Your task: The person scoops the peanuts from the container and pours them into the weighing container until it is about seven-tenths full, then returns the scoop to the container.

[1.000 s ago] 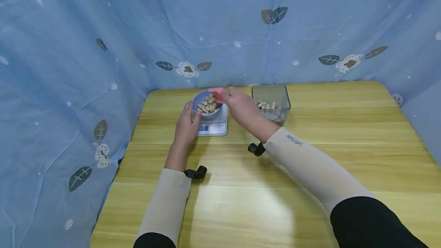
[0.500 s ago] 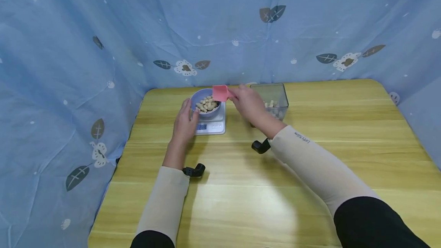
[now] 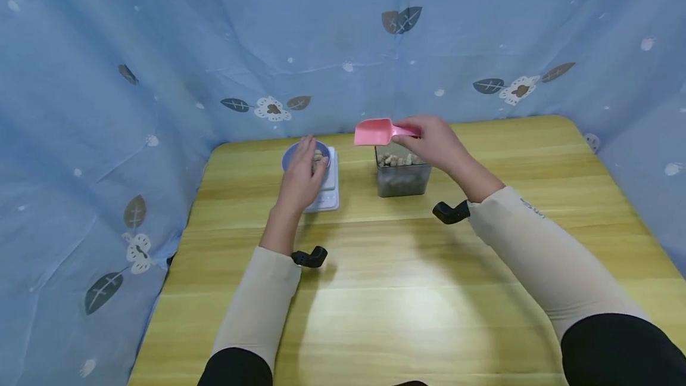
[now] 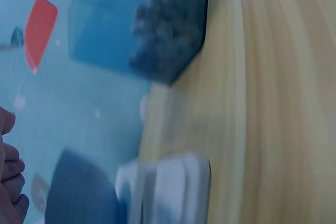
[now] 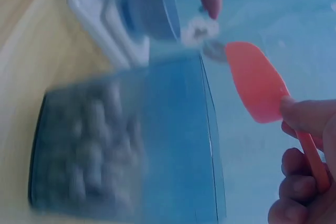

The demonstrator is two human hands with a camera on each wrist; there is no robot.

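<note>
My right hand [image 3: 438, 145] grips a pink scoop [image 3: 374, 132] by its handle, held up over the back of a clear grey plastic container [image 3: 403, 182]. Unshelled peanuts [image 3: 398, 160] fill part of that container. In the right wrist view the thumb presses along the handle of the scoop [image 5: 257, 85]; no peanuts show in it. To the left, my left hand [image 3: 300, 182] hovers with extended fingers over a blue-purple bowl [image 3: 288, 156], partly hiding it and the peanuts inside. Beneath the bowl is a white kitchen scale [image 3: 326, 200], its display mostly covered by the hand.
Everything stands near the back edge of a wooden table [image 3: 386, 290]. Right behind it hangs a blue patterned curtain [image 3: 343, 34], which also runs along the left side. Each wrist wears a black camera mount [image 3: 451, 212].
My right hand has drawn the scoop away from the bowl, rightward to above the container. My left hand has shifted from the bowl's near left side to over it.
</note>
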